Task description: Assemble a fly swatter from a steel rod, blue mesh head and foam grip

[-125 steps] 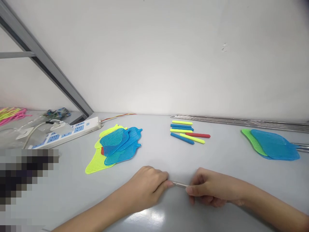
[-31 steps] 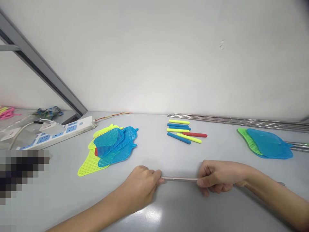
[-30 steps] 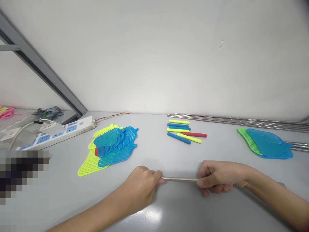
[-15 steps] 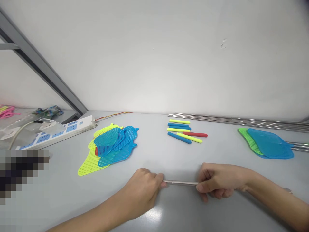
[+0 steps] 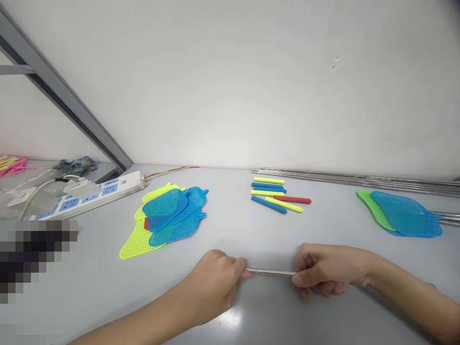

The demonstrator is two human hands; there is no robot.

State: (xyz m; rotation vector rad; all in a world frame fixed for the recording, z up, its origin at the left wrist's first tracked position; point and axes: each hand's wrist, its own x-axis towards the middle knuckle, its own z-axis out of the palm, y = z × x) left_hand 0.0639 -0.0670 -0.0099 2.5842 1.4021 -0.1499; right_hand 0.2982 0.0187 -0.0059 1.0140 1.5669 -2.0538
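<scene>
Near the front of the grey table, my left hand (image 5: 220, 278) is closed around one part of a thin metal rod (image 5: 271, 273). My right hand (image 5: 319, 270) pinches the same rod farther right, thumb in front, and a bare length shows between the two hands. The rod runs on beneath my right wrist. Beyond my left hand lies a pile of fly swatter heads (image 5: 176, 215) in blue and yellow, with a bit of red beneath. Several plastic handle sleeves (image 5: 278, 202), yellow, blue and red, lie past the rod at the middle.
Metal rods (image 5: 345, 178) lie along the wall at the back right. Fly swatters with blue and green heads (image 5: 406, 215) rest at the right. A white power strip (image 5: 125, 184) with plugs and cables is at the left, beside a metal frame post (image 5: 82, 105).
Both hands keep nearly the same position on the rod. The whole scene has shifted slightly to the right in view. Nothing was taken hold of or let go.
</scene>
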